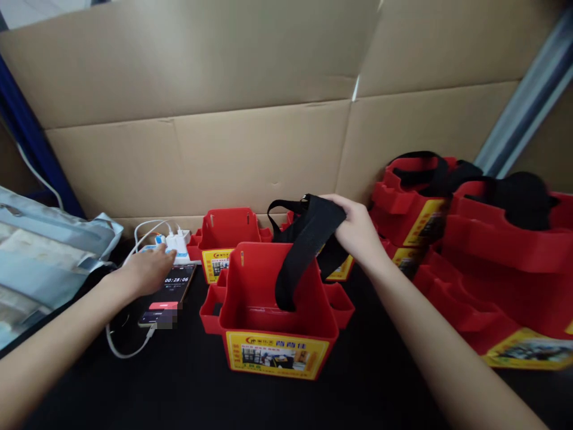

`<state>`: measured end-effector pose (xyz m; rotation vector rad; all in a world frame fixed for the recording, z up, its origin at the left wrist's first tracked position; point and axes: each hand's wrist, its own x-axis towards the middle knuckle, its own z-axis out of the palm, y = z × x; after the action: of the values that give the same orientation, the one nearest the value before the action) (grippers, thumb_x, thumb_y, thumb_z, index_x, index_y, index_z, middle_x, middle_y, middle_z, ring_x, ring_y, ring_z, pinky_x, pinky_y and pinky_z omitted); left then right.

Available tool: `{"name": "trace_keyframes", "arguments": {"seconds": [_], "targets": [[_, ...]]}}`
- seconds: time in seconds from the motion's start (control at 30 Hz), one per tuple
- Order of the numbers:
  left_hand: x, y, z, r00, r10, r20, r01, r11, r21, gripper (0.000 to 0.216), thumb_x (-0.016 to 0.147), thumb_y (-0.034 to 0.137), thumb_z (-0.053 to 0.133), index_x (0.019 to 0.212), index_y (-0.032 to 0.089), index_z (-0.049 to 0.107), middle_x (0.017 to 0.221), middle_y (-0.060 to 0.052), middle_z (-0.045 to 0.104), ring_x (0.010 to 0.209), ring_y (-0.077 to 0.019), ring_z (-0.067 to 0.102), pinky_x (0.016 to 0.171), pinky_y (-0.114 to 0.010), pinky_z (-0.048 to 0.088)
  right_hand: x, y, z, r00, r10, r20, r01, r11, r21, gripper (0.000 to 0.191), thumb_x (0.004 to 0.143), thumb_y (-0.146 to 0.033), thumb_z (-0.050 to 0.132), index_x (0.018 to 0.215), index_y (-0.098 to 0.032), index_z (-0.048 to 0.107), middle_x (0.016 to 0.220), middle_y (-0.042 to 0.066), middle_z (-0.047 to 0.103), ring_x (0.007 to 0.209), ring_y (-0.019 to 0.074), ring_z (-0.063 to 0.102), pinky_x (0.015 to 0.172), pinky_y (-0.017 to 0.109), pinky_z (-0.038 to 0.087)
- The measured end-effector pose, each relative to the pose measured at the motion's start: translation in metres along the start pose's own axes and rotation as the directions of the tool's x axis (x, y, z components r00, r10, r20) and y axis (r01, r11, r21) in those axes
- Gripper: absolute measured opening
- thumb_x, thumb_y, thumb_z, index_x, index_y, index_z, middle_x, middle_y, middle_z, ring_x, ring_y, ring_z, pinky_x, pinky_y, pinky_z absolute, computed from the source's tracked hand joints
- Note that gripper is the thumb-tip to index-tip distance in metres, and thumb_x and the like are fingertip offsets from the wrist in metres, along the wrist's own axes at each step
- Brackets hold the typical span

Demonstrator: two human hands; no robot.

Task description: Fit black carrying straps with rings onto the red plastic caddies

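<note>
A red plastic tool box [273, 292] with small side pockets and a yellow front label stands upright on the black table in front of me. My right hand [351, 224] is closed on a black webbing strap [308, 245], holding it up above the box's back right corner; the strap's lower end hangs inside the box. My left hand [150, 269] is empty, its fingers apart and reaching forward over a phone [176, 286] that shows a running timer. Just beyond those fingertips sits a white power strip with plugs [179, 242].
Behind stands another red box [228, 227], and a further one is mostly hidden by the strap. Stacked red boxes with black straps [505, 239] fill the right side. Pale blue plastic packages [49, 251] lie at left. A cardboard wall [259, 149] closes off the back.
</note>
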<state>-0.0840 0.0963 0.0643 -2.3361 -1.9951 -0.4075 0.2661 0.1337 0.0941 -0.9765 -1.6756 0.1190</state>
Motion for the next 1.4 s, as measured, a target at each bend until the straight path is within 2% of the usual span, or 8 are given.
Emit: {"name": "trace_keyframes", "arguments": {"seconds": [0.33, 0.5, 0.7, 0.83, 0.97, 1.13, 1.27, 1.4], "targets": [[0.06, 0.134, -0.012, 0.904, 0.385, -0.188, -0.425, 0.753, -0.502, 0.042, 0.074, 0.039, 0.056, 0.109, 0.016, 0.055, 0.109, -0.009, 0.061, 0.097, -0.0195, 0.057, 0.084, -0.033, 0.043, -0.007, 0.006, 0.01, 0.882, -0.088, 0.464, -0.054, 0.957, 0.285, 0.026, 0.077, -0.017, 0.049, 0.1, -0.019, 0.06, 0.103, 0.005, 0.064, 0.1, 0.0179, 0.058, 0.09, 0.036, 0.042], [0.08, 0.127, 0.002, 0.827, 0.563, 0.006, -0.429, 0.638, -0.64, 0.029, 0.074, 0.04, 0.055, 0.089, 0.016, 0.062, 0.085, -0.004, 0.066, 0.076, -0.0166, 0.06, 0.068, -0.028, 0.046, -0.007, 0.0, 0.005, 0.83, -0.12, 0.545, -0.047, 0.958, 0.283, 0.03, 0.079, -0.014, 0.049, 0.107, -0.02, 0.058, 0.111, 0.004, 0.061, 0.106, 0.0153, 0.055, 0.095, 0.033, 0.038], [0.078, 0.099, -0.011, 0.929, 0.327, 0.173, -0.149, 0.76, -0.633, 0.031, 0.078, 0.043, 0.048, 0.077, 0.014, 0.058, 0.067, -0.004, 0.063, 0.057, -0.0123, 0.057, 0.054, -0.023, 0.044, -0.001, 0.0, -0.011, 0.791, -0.029, 0.612, -0.08, 0.985, 0.15, 0.036, 0.081, -0.023, 0.048, 0.116, -0.023, 0.053, 0.118, 0.003, 0.058, 0.106, 0.0161, 0.055, 0.088, 0.03, 0.044], [0.071, 0.096, -0.018, 0.909, 0.348, 0.229, -0.19, 0.836, -0.515, 0.036, 0.078, 0.045, 0.049, 0.092, 0.013, 0.06, 0.067, -0.003, 0.062, 0.054, -0.0117, 0.055, 0.053, -0.023, 0.043, 0.004, 0.008, -0.032, 0.792, 0.038, 0.609, -0.01, 0.999, -0.048, 0.036, 0.076, -0.015, 0.045, 0.108, -0.023, 0.06, 0.105, 0.0, 0.064, 0.097, 0.0176, 0.06, 0.084, 0.03, 0.047], [0.064, 0.1, -0.023, 0.9, 0.368, 0.233, -0.227, 0.853, -0.471, 0.057, 0.076, 0.053, 0.049, 0.119, 0.015, 0.05, 0.093, -0.007, 0.065, 0.069, -0.0151, 0.059, 0.057, -0.024, 0.044, 0.003, 0.021, -0.05, 0.686, 0.428, 0.589, -0.044, 0.832, -0.553, 0.038, 0.067, -0.008, 0.044, 0.093, -0.022, 0.069, 0.089, 0.001, 0.069, 0.079, 0.0188, 0.064, 0.072, 0.028, 0.048], [0.057, 0.099, -0.026, 0.733, 0.604, 0.313, -0.42, 0.764, -0.489, 0.052, 0.071, 0.039, 0.062, 0.12, 0.026, 0.051, 0.114, -0.002, 0.06, 0.099, -0.0201, 0.056, 0.079, -0.026, 0.045, -0.001, 0.024, -0.053, 0.472, 0.632, 0.614, 0.011, 0.692, -0.722, 0.043, 0.056, -0.012, 0.059, 0.097, -0.022, 0.069, 0.093, 0.002, 0.068, 0.084, 0.0221, 0.063, 0.07, 0.027, 0.046], [0.053, 0.103, -0.025, 0.672, 0.709, 0.212, -0.578, 0.682, -0.448, 0.075, 0.071, 0.018, 0.062, 0.135, 0.038, 0.026, 0.14, 0.004, 0.034, 0.123, -0.0195, 0.038, 0.096, -0.029, 0.036, 0.0, 0.013, -0.057, 0.493, 0.508, 0.707, 0.017, 0.806, -0.591, 0.053, 0.057, -0.023, 0.066, 0.11, -0.023, 0.062, 0.103, 0.002, 0.065, 0.092, 0.0223, 0.06, 0.076, 0.027, 0.045], [0.055, 0.118, -0.02, 0.603, 0.796, 0.05, -0.71, 0.565, -0.42, 0.039, 0.076, 0.015, 0.054, 0.111, 0.029, 0.058, 0.124, 0.001, 0.053, 0.114, -0.0181, 0.048, 0.094, -0.029, 0.037, 0.005, 0.007, -0.069, 0.552, 0.503, 0.665, -0.184, 0.852, -0.491, 0.039, 0.07, -0.035, 0.06, 0.103, -0.017, 0.064, 0.065, 0.002, 0.065, 0.06, 0.0154, 0.06, 0.057, 0.025, 0.045]]}}
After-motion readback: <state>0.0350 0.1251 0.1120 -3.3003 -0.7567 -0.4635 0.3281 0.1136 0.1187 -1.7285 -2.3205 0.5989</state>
